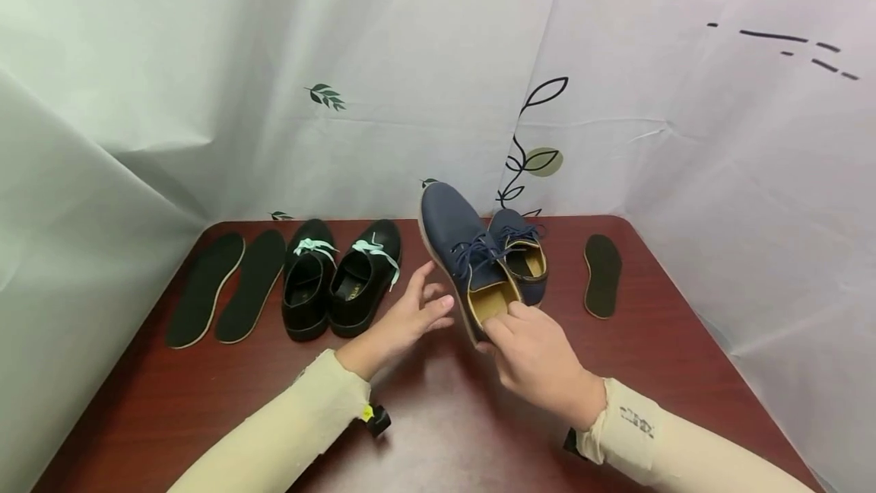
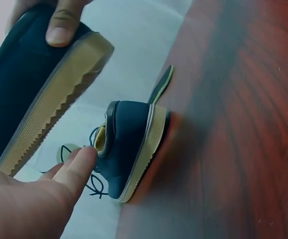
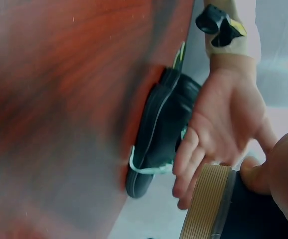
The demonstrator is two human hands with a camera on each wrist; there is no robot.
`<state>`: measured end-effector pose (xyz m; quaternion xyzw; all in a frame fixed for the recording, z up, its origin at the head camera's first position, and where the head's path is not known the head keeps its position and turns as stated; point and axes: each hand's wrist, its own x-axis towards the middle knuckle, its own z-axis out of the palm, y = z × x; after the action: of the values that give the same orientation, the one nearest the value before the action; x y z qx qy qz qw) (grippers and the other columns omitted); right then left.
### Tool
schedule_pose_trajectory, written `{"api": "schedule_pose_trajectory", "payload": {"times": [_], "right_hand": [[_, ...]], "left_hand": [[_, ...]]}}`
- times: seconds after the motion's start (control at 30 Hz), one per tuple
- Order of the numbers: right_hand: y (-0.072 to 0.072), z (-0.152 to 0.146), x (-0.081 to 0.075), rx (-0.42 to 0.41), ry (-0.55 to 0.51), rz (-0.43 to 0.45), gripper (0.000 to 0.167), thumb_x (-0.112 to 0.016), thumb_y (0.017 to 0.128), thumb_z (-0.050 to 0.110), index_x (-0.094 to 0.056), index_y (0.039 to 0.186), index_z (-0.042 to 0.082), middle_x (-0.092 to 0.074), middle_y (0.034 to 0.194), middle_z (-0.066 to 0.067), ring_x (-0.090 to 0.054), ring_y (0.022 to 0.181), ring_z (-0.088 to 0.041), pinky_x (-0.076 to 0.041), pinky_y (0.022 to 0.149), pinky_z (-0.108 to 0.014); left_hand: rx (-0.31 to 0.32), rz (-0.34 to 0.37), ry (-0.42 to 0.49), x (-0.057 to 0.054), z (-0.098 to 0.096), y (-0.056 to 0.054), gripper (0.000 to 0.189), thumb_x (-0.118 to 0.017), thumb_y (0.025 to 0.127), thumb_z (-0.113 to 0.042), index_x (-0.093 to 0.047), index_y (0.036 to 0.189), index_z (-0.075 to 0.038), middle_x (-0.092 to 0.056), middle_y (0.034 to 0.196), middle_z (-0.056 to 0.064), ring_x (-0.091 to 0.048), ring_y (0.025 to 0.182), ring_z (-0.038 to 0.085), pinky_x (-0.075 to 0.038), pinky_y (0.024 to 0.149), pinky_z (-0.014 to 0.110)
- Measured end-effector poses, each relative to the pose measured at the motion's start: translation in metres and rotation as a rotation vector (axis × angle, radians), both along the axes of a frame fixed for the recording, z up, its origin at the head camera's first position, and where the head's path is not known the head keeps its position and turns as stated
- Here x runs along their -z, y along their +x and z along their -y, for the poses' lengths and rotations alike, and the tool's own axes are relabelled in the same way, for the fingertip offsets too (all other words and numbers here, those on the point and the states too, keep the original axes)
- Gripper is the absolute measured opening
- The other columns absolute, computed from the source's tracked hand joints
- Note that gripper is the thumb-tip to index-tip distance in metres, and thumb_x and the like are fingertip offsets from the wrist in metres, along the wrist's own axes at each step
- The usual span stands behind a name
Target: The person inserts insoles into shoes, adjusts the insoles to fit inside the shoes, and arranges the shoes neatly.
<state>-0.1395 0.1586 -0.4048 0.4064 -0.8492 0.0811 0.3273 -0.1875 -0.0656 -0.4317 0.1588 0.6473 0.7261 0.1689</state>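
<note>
A navy lace-up shoe with a tan sole is held up off the table, toe pointing away. My right hand grips it by the heel, fingers inside the opening and thumb outside, as the left wrist view also shows. My left hand is beside the shoe's left side, palm turned up and fingers loosely spread, holding nothing. In the right wrist view the left palm lies just behind the raised heel. Behind the raised shoe, its navy mate stands on the table.
Two black shoes with mint laces stand left of centre on the red-brown table. Further left lie two dark insoles. A single dark insole lies on the right. Pale sheeting hangs behind and along both sides.
</note>
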Motion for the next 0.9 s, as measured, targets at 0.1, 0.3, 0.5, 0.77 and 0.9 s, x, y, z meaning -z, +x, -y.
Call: {"api": "schedule_pose_trajectory", "payload": {"times": [0.1, 0.3, 0.5, 0.77, 0.9], "right_hand": [[0.003, 0.005, 0.003, -0.019, 0.011, -0.004, 0.026, -0.078, 0.082, 0.022, -0.054, 0.079, 0.013, -0.05, 0.068, 0.001, -0.045, 0.064, -0.02, -0.04, 0.06, -0.033], [0.01, 0.015, 0.01, -0.033, 0.048, 0.02, 0.028, -0.081, 0.081, 0.025, -0.055, 0.081, 0.014, -0.053, 0.07, 0.004, -0.047, 0.066, -0.018, -0.042, 0.061, -0.031], [0.015, 0.018, 0.013, -0.05, 0.082, 0.022, 0.029, -0.083, 0.08, 0.026, -0.057, 0.085, 0.015, -0.057, 0.074, 0.006, -0.05, 0.069, -0.018, -0.044, 0.062, -0.03], [0.017, 0.018, 0.013, -0.083, 0.116, 0.087, 0.029, -0.081, 0.083, 0.032, -0.06, 0.094, 0.015, -0.056, 0.08, 0.007, -0.049, 0.074, -0.015, -0.046, 0.067, -0.028], [0.013, 0.016, 0.012, -0.134, 0.137, 0.088, 0.029, -0.078, 0.084, 0.041, -0.062, 0.092, 0.017, -0.055, 0.085, 0.007, -0.049, 0.079, -0.015, -0.046, 0.07, -0.028]], "left_hand": [[0.005, 0.053, 0.11, 0.001, 0.001, 0.004, 0.105, -0.071, 0.091, -0.043, 0.005, 0.159, -0.015, -0.028, 0.155, 0.032, -0.05, 0.132, 0.042, -0.047, 0.103, 0.052], [-0.004, 0.1, 0.212, 0.002, 0.001, 0.012, 0.106, -0.079, 0.085, -0.038, -0.002, 0.155, -0.019, -0.04, 0.148, 0.026, -0.062, 0.115, 0.025, -0.054, 0.094, 0.049], [-0.012, 0.101, 0.221, 0.005, 0.003, 0.019, 0.11, -0.085, 0.08, -0.027, -0.003, 0.154, -0.017, -0.048, 0.14, 0.019, -0.065, 0.106, 0.017, -0.057, 0.085, 0.04], [0.014, 0.108, 0.217, 0.011, 0.009, 0.02, 0.109, -0.082, 0.083, -0.018, -0.001, 0.156, -0.014, -0.046, 0.142, 0.02, -0.065, 0.108, 0.017, -0.057, 0.082, 0.038], [0.015, 0.116, 0.19, 0.015, 0.013, 0.019, 0.108, -0.08, 0.084, -0.02, -0.001, 0.157, -0.014, -0.046, 0.144, 0.023, -0.065, 0.107, 0.016, -0.057, 0.082, 0.037]]}}
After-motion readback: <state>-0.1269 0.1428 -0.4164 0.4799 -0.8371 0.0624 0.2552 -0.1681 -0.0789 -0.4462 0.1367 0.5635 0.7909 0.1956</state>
